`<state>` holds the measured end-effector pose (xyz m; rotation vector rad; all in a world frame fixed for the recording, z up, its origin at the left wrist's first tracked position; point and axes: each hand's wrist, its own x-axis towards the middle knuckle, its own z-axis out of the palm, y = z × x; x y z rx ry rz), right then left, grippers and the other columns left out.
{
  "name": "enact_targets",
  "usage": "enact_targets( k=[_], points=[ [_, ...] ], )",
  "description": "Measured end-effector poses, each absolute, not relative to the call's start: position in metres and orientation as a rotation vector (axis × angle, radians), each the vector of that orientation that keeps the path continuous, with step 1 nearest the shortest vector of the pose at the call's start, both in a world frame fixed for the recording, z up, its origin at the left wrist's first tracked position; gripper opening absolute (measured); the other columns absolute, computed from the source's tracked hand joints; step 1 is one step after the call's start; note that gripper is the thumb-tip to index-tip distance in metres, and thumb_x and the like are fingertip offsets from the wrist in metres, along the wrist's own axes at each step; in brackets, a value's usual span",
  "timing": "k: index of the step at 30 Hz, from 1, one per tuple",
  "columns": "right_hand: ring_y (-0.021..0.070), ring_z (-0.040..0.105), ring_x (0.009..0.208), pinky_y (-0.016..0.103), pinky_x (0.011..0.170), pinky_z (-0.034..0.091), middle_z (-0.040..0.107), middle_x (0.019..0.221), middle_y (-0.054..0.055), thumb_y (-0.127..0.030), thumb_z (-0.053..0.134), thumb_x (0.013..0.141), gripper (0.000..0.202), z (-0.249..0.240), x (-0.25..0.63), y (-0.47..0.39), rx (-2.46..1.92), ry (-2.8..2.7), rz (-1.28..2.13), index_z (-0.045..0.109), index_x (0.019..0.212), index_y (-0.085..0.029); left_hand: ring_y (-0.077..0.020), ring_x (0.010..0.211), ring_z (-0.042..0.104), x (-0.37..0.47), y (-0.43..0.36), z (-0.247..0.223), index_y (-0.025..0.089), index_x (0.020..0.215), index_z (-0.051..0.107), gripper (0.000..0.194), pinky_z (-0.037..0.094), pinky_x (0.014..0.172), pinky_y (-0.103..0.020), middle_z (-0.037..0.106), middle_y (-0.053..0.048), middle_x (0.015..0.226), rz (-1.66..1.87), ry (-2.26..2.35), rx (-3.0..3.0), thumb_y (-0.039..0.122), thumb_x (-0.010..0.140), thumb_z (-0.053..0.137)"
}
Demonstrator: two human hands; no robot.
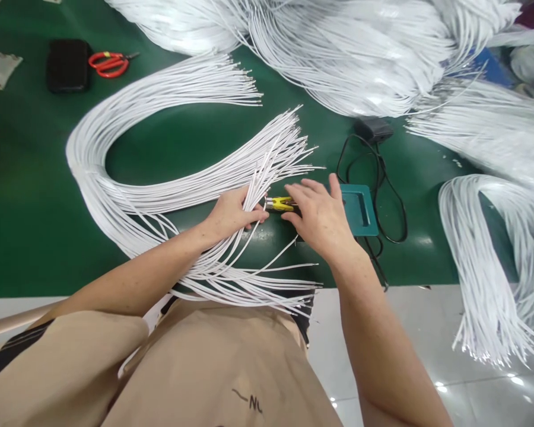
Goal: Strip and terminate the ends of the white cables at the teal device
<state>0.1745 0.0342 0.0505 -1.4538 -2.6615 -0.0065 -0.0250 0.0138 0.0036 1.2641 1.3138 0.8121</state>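
Observation:
My left hand [231,216] is closed around a small group of white wires [258,178], gripping them near their ends. Just right of its fingertips is a small yellow tool [281,204] with a metallic tip, and one wire end lies close to that tip. My right hand [315,210] hovers over the tool's rear part, thumb and fingers spread apart; whether they touch it is hard to see. A teal tray-like block [359,209] shows beside the right wrist. Loose wires [249,284] hang over the table's front edge below my left forearm.
A curved bundle of white wires [89,142] covers the green table [22,225]. Larger wire heaps [360,53] lie at the back, and another bundle [471,255] hangs off the right edge. Red-handled scissors [109,63], a black box [68,65] and a black cable [400,204] also lie there.

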Motion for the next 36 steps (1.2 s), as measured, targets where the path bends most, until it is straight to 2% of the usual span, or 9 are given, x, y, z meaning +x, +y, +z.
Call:
enact_targets(
  k=[4, 10, 15, 18, 22, 25, 29, 31, 36],
  points=[
    [0.0342, 0.038, 0.134, 0.066, 0.11, 0.014, 0.052, 0.139, 0.018, -0.03, 0.037, 0.096, 0.044, 0.042, 0.187, 0.031, -1.754, -2.32, -0.203, 0.048, 0.135, -0.014, -0.0158, 0.062, 0.066, -0.027, 0.015, 0.01, 0.013, 0.111, 0.063, 0.047, 0.051, 0.05, -0.022, 0.072, -0.005, 0.074, 0.755, 1.265, 1.199, 0.029, 0.068, 0.073],
    [0.0338, 0.036, 0.135, 0.061, 0.11, 0.019, 0.047, 0.143, 0.018, -0.028, 0.039, 0.096, 0.041, 0.038, 0.185, 0.029, -1.759, -2.271, -0.242, 0.049, 0.133, -0.013, -0.0168, 0.067, 0.067, -0.034, 0.018, 0.011, 0.013, 0.116, 0.06, 0.056, 0.05, 0.053, -0.022, 0.071, -0.004, 0.074, 0.777, 1.234, 1.138, 0.031, 0.066, 0.077],
    [0.0223, 0.055, 0.101, 0.038, 0.09, 0.042, 0.066, 0.111, 0.011, -0.023, 0.04, 0.096, 0.026, 0.053, 0.152, -0.003, -1.14, -2.555, 0.095, 0.063, 0.107, -0.017, -0.0104, 0.057, 0.059, -0.039, 0.018, 0.012, 0.013, 0.112, 0.062, 0.056, 0.045, 0.053, -0.02, 0.067, -0.001, 0.071, 0.843, 1.151, 1.095, 0.034, 0.063, 0.08],
    [0.0214, 0.054, 0.089, 0.036, 0.081, 0.043, 0.067, 0.094, 0.009, -0.015, 0.038, 0.095, 0.026, 0.053, 0.131, -0.024, -0.8, -2.774, 0.087, 0.064, 0.088, -0.015, -0.0073, 0.054, 0.054, -0.04, 0.017, 0.012, 0.013, 0.099, 0.066, 0.043, 0.044, 0.054, -0.02, 0.065, 0.001, 0.071, 0.833, 1.116, 1.108, 0.034, 0.064, 0.08],
    [0.0244, 0.054, 0.09, 0.039, 0.08, 0.043, 0.066, 0.088, 0.012, -0.009, 0.041, 0.091, 0.025, 0.042, 0.118, -0.044, -0.841, -2.893, 0.037, 0.064, 0.085, -0.012, -0.0119, 0.069, 0.06, -0.041, 0.016, 0.012, 0.015, 0.097, 0.067, 0.039, 0.048, 0.064, -0.022, 0.068, -0.003, 0.084, 0.826, 1.081, 1.095, 0.034, 0.066, 0.08],
    [0.0235, 0.058, 0.077, 0.035, 0.067, 0.044, 0.067, 0.078, 0.011, -0.01, 0.047, 0.087, 0.018, 0.04, 0.117, -0.056, -1.047, -2.927, 0.328, 0.065, 0.084, -0.014, -0.0146, 0.081, 0.061, -0.042, 0.017, 0.009, 0.016, 0.101, 0.069, 0.04, 0.049, 0.071, -0.024, 0.069, -0.007, 0.1, 0.818, 1.077, 1.1, 0.039, 0.069, 0.077],
    [0.019, 0.058, 0.058, 0.031, 0.058, 0.042, 0.066, 0.063, 0.007, -0.024, 0.051, 0.089, 0.022, 0.057, 0.127, -0.048, -1.386, -2.759, 0.897, 0.065, 0.074, -0.017, -0.0132, 0.076, 0.059, -0.045, 0.017, 0.006, 0.016, 0.107, 0.07, 0.044, 0.046, 0.073, -0.025, 0.07, -0.005, 0.092, 0.781, 1.098, 1.13, 0.041, 0.071, 0.075],
    [0.0157, 0.058, 0.055, 0.029, 0.058, 0.044, 0.063, 0.06, 0.003, -0.028, 0.05, 0.089, 0.028, 0.066, 0.133, -0.03, -1.494, -2.415, 1.126, 0.062, 0.066, -0.018, -0.0143, 0.076, 0.06, -0.044, 0.017, 0.007, 0.016, 0.11, 0.069, 0.049, 0.046, 0.075, -0.027, 0.07, -0.004, 0.088, 0.805, 1.085, 1.125, 0.041, 0.069, 0.077],
    [0.009, 0.051, 0.045, 0.023, 0.043, 0.045, 0.059, 0.062, -0.004, -0.041, 0.064, 0.079, 0.024, 0.067, 0.138, 0.015, -1.446, -1.303, 1.443, 0.061, 0.087, -0.019, -0.0139, 0.069, 0.059, -0.04, 0.014, 0.01, 0.015, 0.097, 0.067, 0.045, 0.046, 0.073, -0.028, 0.066, -0.001, 0.077, 0.851, 1.079, 1.122, 0.036, 0.06, 0.083]
  ],
)
